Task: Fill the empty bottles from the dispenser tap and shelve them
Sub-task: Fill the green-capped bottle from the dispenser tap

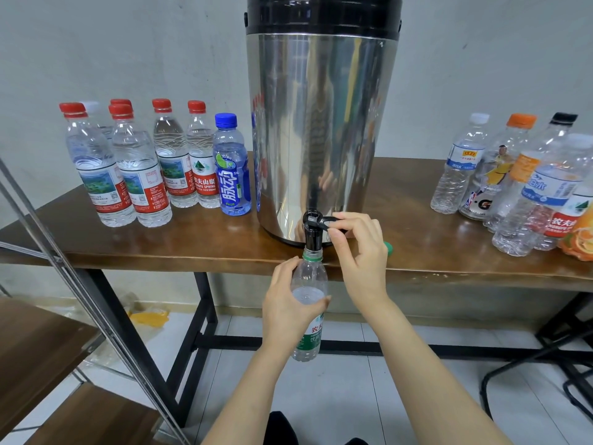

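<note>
One bottle [309, 277], perhaps part-filled, is gripped by the left hand [288, 311], the tap lever [326, 221] pinched by the right hand [359, 252].

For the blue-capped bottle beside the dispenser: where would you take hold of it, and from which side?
Probably its narrower shoulder just under the blue cap, coming from the front. The blue-capped bottle stands upright, close between a red-capped bottle and the dispenser, so its lower sides leave little finger room, while its front faces open table.
</note>
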`<act>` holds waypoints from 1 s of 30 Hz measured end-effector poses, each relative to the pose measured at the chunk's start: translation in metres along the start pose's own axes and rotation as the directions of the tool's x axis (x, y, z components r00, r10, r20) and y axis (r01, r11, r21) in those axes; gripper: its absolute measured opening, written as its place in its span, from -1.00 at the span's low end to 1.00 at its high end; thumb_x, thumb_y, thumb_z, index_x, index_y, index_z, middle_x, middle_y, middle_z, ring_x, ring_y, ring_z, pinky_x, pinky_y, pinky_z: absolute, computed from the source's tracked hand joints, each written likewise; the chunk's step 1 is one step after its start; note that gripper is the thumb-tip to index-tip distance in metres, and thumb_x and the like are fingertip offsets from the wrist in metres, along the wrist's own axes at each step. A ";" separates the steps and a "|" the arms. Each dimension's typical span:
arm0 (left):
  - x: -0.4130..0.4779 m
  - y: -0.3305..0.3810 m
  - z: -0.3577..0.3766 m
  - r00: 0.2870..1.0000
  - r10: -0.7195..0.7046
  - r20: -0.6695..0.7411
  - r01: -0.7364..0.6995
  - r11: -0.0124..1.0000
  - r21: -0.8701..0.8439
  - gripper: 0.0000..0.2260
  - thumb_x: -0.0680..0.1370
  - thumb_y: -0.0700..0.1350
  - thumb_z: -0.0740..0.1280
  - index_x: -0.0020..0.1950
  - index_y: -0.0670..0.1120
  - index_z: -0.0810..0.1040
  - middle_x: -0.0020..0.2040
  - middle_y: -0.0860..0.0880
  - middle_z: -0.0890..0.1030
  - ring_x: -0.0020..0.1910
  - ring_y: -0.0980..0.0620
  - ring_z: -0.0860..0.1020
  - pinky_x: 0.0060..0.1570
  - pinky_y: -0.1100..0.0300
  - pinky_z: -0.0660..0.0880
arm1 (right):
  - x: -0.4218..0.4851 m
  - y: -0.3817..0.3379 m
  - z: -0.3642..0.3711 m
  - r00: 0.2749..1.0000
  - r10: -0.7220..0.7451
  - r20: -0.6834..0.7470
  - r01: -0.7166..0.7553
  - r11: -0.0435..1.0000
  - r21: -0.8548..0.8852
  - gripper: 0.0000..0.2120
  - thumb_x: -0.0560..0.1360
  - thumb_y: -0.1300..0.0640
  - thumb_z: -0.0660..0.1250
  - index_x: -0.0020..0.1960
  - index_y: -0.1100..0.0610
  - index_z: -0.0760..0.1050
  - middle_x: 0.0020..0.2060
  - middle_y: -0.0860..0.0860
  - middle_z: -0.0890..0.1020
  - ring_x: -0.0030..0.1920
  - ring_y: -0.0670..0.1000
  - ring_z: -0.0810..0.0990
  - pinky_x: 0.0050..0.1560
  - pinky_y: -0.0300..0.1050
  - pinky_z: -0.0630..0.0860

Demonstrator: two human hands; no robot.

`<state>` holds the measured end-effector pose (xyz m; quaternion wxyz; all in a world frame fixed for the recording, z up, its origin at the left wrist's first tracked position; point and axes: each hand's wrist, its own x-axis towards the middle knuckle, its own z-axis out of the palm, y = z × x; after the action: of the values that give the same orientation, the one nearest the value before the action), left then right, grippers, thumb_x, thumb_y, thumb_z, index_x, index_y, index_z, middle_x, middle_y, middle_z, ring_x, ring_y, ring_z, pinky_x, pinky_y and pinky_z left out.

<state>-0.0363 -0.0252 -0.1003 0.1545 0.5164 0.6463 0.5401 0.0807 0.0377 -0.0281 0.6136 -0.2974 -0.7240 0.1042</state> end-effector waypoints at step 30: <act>-0.001 -0.001 0.001 1.000 0.012 0.002 -0.012 1.000 -0.005 -0.29 0.29 -0.01 0.62 0.38 0.09 0.42 0.31 0.22 0.45 0.18 0.32 0.39 0.16 0.34 0.36 | -0.001 0.000 0.000 1.000 0.002 -0.012 -0.001 1.000 0.005 -0.81 0.57 0.06 0.28 -0.05 0.14 0.61 0.03 -0.04 0.61 -0.03 -0.10 0.49 -0.02 -0.28 0.42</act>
<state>-0.0355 -0.0249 -0.1016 0.1534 0.5204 0.6418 0.5419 0.0801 0.0371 -0.0286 0.6185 -0.2971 -0.7199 0.1046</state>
